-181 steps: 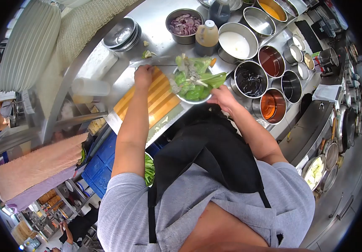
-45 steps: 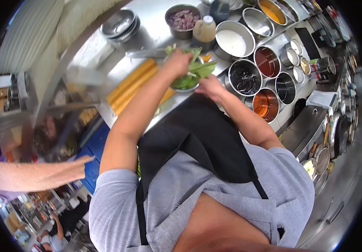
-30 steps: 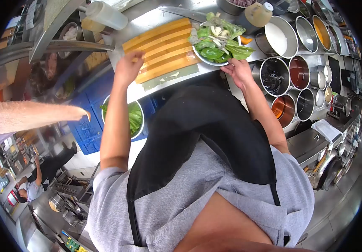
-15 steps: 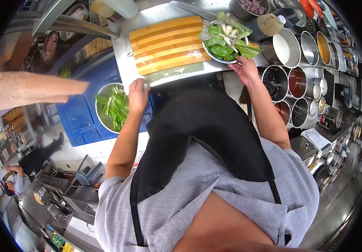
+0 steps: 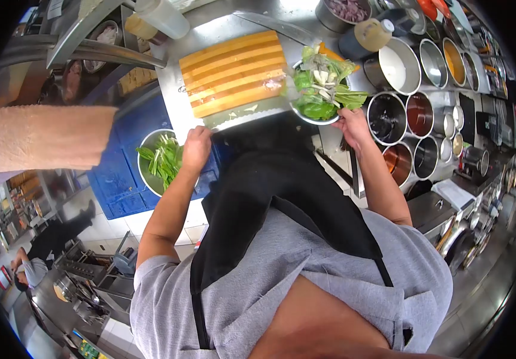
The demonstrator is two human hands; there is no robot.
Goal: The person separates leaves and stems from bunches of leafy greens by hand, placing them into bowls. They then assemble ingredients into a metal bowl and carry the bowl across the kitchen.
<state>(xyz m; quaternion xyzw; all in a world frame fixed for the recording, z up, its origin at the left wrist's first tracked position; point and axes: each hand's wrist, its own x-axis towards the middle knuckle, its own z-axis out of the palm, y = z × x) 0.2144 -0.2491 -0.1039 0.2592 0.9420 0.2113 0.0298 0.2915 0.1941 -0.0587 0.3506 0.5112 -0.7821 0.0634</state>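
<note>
My right hand [image 5: 355,129] grips the near rim of a white bowl [image 5: 313,121] heaped with leafy greens [image 5: 323,90] and pale stalks. The bowl hangs just past the right end of a striped wooden cutting board [image 5: 234,75]. My left hand [image 5: 197,148] has curled fingers at the counter's front edge, below the board's left corner. Whether anything is in those fingers is hidden. Just left of that hand, a metal bowl [image 5: 144,170] of green leaves and stems [image 5: 165,158] rests on a blue surface [image 5: 111,179].
A long knife [image 5: 273,24] lies behind the board. Squeeze bottles [image 5: 165,21] stand at the back left. To the right are a plastic bottle [image 5: 373,37], a pot of chopped purple onion [image 5: 347,9] and several metal containers [image 5: 392,69]. Another person [image 5: 30,272] works at far left.
The bowl in my right hand has come toward me, off the counter's edge. My left hand has shifted slightly nearer my body. The view has also shifted a little.
</note>
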